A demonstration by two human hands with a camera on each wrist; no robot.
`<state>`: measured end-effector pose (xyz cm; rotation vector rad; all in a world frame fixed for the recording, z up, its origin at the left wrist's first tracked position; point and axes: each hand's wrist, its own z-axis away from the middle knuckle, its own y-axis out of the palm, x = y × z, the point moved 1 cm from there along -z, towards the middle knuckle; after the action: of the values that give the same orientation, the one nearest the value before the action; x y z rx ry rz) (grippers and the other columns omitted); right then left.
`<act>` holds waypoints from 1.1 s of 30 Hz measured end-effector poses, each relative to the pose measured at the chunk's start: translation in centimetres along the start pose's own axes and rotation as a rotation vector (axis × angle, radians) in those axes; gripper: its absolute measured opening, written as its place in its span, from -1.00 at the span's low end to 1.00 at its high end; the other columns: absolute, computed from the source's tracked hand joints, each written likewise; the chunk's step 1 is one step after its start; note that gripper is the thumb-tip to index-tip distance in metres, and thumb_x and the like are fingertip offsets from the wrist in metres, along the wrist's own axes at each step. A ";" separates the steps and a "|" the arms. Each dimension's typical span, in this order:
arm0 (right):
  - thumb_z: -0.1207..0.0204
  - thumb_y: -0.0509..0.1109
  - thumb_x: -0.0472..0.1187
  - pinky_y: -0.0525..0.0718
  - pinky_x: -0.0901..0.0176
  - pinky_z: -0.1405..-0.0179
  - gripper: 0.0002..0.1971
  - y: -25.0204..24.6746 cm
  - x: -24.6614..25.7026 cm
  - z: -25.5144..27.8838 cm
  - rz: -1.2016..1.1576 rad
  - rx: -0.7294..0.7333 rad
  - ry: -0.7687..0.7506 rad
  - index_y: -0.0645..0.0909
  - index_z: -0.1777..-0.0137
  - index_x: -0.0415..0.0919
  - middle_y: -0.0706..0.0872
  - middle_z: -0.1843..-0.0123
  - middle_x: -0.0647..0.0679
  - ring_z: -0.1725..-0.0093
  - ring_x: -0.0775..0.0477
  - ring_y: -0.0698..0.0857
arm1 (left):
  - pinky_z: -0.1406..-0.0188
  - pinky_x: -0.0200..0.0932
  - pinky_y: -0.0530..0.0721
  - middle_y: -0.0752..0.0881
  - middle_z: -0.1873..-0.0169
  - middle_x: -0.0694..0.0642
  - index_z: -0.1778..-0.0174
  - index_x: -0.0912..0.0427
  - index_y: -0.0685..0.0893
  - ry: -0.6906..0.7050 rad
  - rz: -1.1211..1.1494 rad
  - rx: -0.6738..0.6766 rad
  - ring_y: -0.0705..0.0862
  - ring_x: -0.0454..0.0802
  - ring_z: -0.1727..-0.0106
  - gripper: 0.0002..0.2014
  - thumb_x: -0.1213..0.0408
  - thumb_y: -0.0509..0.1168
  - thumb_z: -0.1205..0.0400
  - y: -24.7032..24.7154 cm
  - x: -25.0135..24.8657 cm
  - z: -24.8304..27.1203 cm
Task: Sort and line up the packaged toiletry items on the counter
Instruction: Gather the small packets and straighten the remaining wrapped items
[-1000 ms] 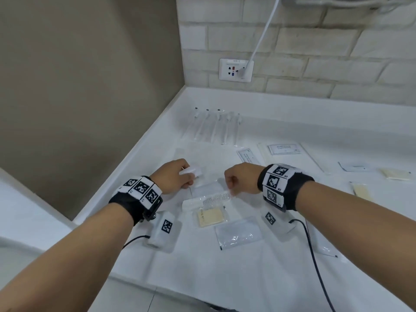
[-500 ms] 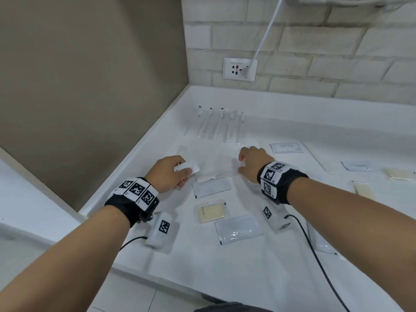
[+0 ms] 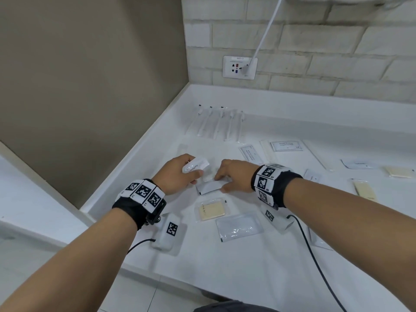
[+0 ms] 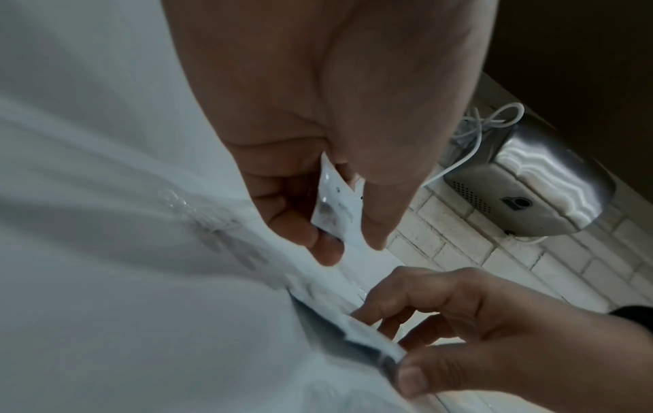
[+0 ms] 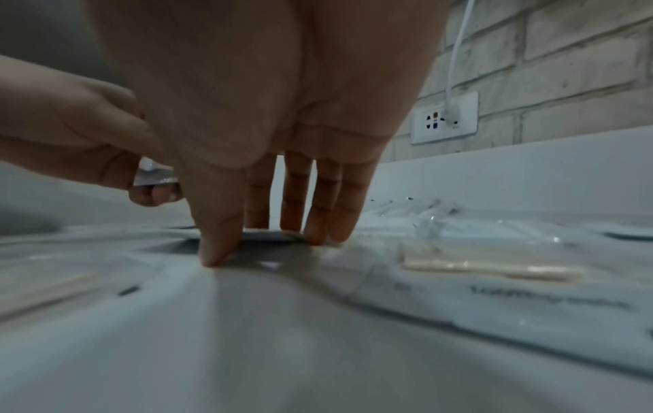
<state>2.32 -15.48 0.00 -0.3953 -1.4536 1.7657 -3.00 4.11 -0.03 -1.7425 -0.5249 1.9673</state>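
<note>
My left hand (image 3: 195, 174) pinches a small white toothpaste packet (image 3: 195, 167) between thumb and fingers, just above the white counter (image 3: 225, 266). The left wrist view shows that left hand (image 4: 350, 240) with the packet (image 4: 335, 206) edge-on. Right beside it, my right hand (image 3: 221, 183) is down on a flat grey-white sachet (image 3: 208, 188) lying on the counter, thumb at the near edge, fingers at the far edge. In the right wrist view the right hand (image 5: 265, 248) has its fingertips (image 5: 318, 237) planted around the sachet (image 5: 268, 236).
Several wrapped toothbrushes (image 3: 216, 124) lie in a row at the back by the corner wall. A soap packet (image 3: 210, 210) and a clear sachet (image 3: 239, 227) lie nearer me. Conditioner sachets (image 3: 287, 146) and more soaps (image 3: 398, 172) lie to the right. An outlet (image 3: 239, 67) is on the brick wall.
My right hand carried a comb packet toward the back, left it there, then came back and down onto the flat sachet. My left hand kept hold of the toothpaste packet.
</note>
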 end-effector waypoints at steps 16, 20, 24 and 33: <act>-0.54 0.44 -0.16 0.53 0.35 0.46 -0.91 -1.6 -2.4 3.6 -0.347 -0.030 0.248 0.57 0.08 -0.12 0.66 0.23 0.05 0.42 0.04 0.66 | 0.14 -0.15 0.71 0.79 0.07 0.11 -0.17 0.13 0.58 0.034 0.008 0.073 0.75 0.03 0.15 -0.78 0.40 0.22 -0.64 0.6 -0.5 0.8; -0.47 0.52 -0.11 0.64 0.16 0.16 -0.84 -1.0 -1.8 4.1 -0.337 -0.067 0.274 0.58 0.18 -0.10 0.63 0.29 0.10 0.45 0.07 0.67 | 0.15 -0.13 0.71 0.79 0.04 0.12 -0.19 0.14 0.58 0.066 0.002 0.091 0.77 0.06 0.13 -0.77 0.40 0.22 -0.63 1.2 -1.4 0.7; -0.43 0.54 -0.07 0.66 0.18 0.21 -0.78 0.0 -1.4 4.2 -0.265 -0.096 0.319 0.56 0.20 -0.12 0.62 0.29 0.10 0.42 0.03 0.67 | 0.01 0.02 0.72 0.81 0.05 0.11 -0.20 0.12 0.58 0.091 -0.029 0.111 0.80 0.11 0.06 -0.76 0.38 0.24 -0.62 1.9 -2.2 0.4; -0.51 0.39 0.06 0.62 0.10 -0.03 -0.75 -1.9 -6.0 7.5 -0.165 -0.166 0.406 0.61 0.01 -0.12 0.68 -0.01 0.00 -0.04 -0.08 0.65 | 0.06 -0.06 0.68 0.80 0.07 0.10 -0.16 0.08 0.60 0.114 -0.037 0.103 0.80 0.10 0.10 -0.77 0.33 0.34 -0.60 4.0 -4.0 -0.6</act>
<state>1.76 -24.91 2.46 -0.6590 -1.3001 1.3442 -2.37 -1.42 0.92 -1.7556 -0.4065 1.8242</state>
